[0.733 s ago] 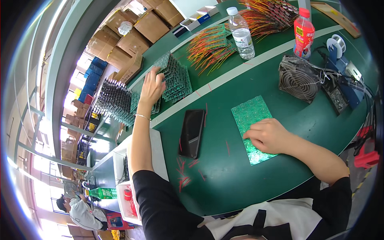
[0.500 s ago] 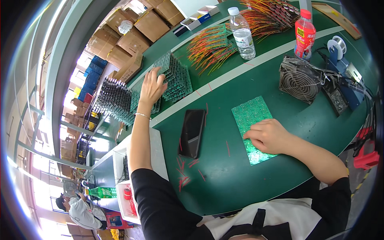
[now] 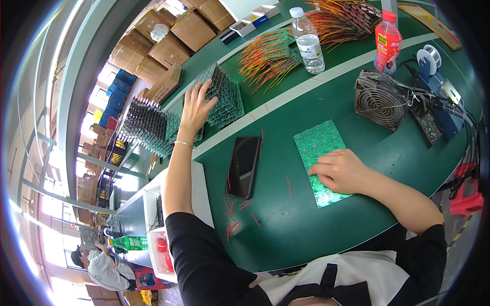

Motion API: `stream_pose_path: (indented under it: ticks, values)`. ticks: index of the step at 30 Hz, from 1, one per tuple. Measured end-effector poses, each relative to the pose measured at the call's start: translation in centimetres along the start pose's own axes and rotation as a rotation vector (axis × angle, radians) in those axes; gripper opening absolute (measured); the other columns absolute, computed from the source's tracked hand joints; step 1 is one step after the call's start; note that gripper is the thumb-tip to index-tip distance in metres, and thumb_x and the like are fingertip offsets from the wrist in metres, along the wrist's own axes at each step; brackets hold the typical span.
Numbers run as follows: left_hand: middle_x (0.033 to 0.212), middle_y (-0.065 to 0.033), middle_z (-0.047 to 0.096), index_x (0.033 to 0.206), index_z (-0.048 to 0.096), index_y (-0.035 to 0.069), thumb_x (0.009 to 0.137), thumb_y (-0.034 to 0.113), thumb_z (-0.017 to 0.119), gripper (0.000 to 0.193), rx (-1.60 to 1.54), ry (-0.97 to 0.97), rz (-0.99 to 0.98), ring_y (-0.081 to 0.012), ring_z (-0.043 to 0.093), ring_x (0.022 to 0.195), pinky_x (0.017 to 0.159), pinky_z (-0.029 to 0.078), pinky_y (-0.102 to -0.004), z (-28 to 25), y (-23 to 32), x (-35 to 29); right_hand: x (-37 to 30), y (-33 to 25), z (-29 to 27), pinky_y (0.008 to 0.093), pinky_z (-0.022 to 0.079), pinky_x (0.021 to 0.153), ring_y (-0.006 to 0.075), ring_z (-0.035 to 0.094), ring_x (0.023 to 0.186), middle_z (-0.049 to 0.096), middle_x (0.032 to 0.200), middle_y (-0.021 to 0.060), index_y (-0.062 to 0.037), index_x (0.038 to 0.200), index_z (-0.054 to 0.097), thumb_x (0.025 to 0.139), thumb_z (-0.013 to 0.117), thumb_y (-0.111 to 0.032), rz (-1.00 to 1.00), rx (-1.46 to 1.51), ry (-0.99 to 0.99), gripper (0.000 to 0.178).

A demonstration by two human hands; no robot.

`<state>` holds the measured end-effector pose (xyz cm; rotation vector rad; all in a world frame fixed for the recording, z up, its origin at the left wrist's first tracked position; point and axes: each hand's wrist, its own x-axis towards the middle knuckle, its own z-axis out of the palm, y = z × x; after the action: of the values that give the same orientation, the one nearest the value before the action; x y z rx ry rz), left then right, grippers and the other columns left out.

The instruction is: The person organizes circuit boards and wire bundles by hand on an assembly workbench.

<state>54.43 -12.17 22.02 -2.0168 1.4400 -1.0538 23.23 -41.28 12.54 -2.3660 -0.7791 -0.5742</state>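
Note:
My left hand (image 3: 197, 106) reaches out over the stacked green circuit boards (image 3: 228, 102) at the far left, its fingers apart and nothing visible in them. Whether it touches the stack I cannot tell. A flat green circuit board panel (image 3: 321, 140) lies on the bench in front of me. My right hand (image 3: 337, 171) rests on this panel near its left edge, with fingers curled in and pressed together. Anything between those fingertips is hidden. Left of the panel lies a black phone (image 3: 243, 167), with short red wire pieces (image 3: 232, 224) scattered below it.
Behind the panel stand a clear water bottle (image 3: 308, 43) and a red drink bottle (image 3: 388, 43). A small fan (image 3: 380, 102) and a solder wire spool (image 3: 429, 58) are at right. Wired boards (image 3: 270, 56) lie at the back; a white foam box (image 3: 201, 196) sits by my left arm.
The fingers of my left hand have spread wider and stretched out over the stacked boards. My right hand stays on the panel. The whole view has shifted slightly.

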Motion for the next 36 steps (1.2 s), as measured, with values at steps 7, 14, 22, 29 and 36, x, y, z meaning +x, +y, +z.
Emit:
stream_pose_path:
  ticks: [7, 14, 22, 29, 36]
  values:
    - [0.142, -0.011, 0.038, 0.096, 0.061, 0.021, 0.077, 0.011, 0.06, 0.022, -0.033, -0.015, -0.032, -0.0312, 0.044, 0.122, 0.099, 0.038, -0.0507, -0.1, 0.3, -0.2, -0.1, 0.1, 0.0, 0.0355, 0.049, 0.059, 0.0228, 0.061, 0.065, 0.058, 0.073, 0.0025, -0.0114, 0.087, 0.063, 0.075, 0.063, -0.008, 0.003, 0.013, 0.001, 0.012]
    - [0.14, -0.011, 0.039, 0.104, 0.057, 0.021, 0.075, 0.011, 0.061, 0.03, 0.007, 0.017, 0.053, -0.0301, 0.043, 0.124, 0.1, 0.036, -0.0515, 0.3, -0.6, 0.1, -0.1, 0.0, 0.0, 0.0355, 0.049, 0.06, 0.0231, 0.06, 0.065, 0.058, 0.074, 0.0029, -0.0112, 0.087, 0.063, 0.076, 0.063, -0.008, 0.024, 0.016, -0.025, 0.012]
    - [0.131, -0.014, 0.045, 0.127, 0.044, 0.006, 0.062, 0.0, 0.065, 0.068, -0.085, 0.076, -0.318, -0.0272, 0.049, 0.11, 0.091, 0.037, -0.0411, 1.1, 0.6, 2.1, -0.1, 0.1, 0.0, 0.0357, 0.049, 0.06, 0.0232, 0.06, 0.064, 0.058, 0.073, 0.0027, -0.0111, 0.087, 0.063, 0.076, 0.063, -0.008, 0.035, 0.022, -0.019, 0.012]
    - [0.119, -0.0108, 0.053, 0.133, 0.041, 0.005, 0.059, 0.003, 0.066, 0.078, -0.077, -0.004, -0.32, -0.0267, 0.05, 0.109, 0.091, 0.038, -0.0405, 1.0, 0.1, 2.7, -0.1, 0.1, 0.0, 0.0357, 0.049, 0.061, 0.023, 0.06, 0.065, 0.057, 0.073, 0.003, -0.0114, 0.088, 0.063, 0.076, 0.063, -0.009, 0.031, 0.036, -0.014, 0.012]
    - [0.115, -0.0118, 0.053, 0.127, 0.044, 0.004, 0.061, 0.004, 0.071, 0.072, -0.105, -0.016, -0.315, -0.0276, 0.051, 0.106, 0.093, 0.038, -0.0406, 0.7, -0.4, 2.7, -0.3, 0.4, 0.3, 0.0356, 0.049, 0.061, 0.023, 0.06, 0.066, 0.057, 0.073, 0.0027, -0.0118, 0.088, 0.063, 0.076, 0.063, -0.009, 0.022, 0.033, 0.0, 0.013]
